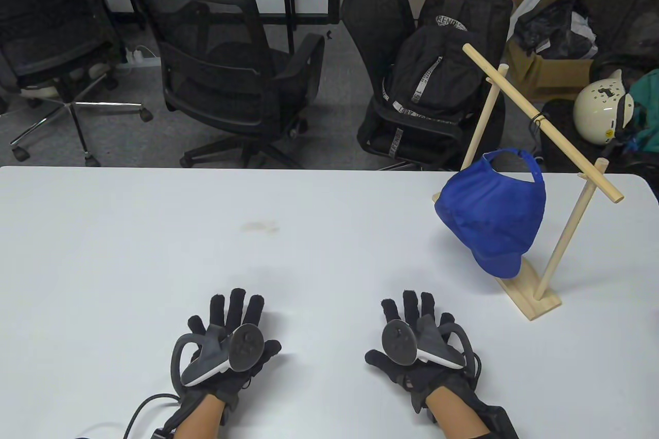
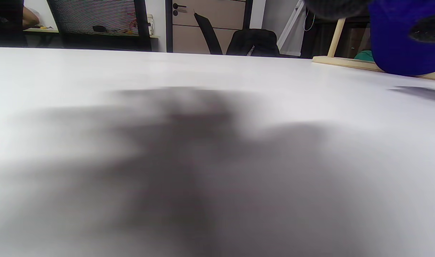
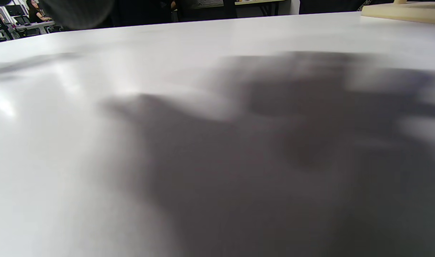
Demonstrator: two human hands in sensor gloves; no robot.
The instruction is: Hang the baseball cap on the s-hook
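Observation:
A blue baseball cap [image 1: 491, 210] hangs by its back strap from a black s-hook [image 1: 537, 122] on the bar of a wooden rack [image 1: 545, 125] at the table's right side. The cap's brim points down, just above the rack's base [image 1: 530, 295]. The cap also shows at the top right of the left wrist view [image 2: 399, 43]. My left hand [image 1: 231, 315] lies flat on the table, fingers spread, holding nothing. My right hand [image 1: 417, 315] lies flat too, empty, left of the rack's base.
The white table [image 1: 206, 233] has a faint brown stain [image 1: 260, 226] near its middle. Behind its far edge stand office chairs [image 1: 226, 78], one holding a black backpack [image 1: 437, 78], plus a box and a white helmet [image 1: 600, 107].

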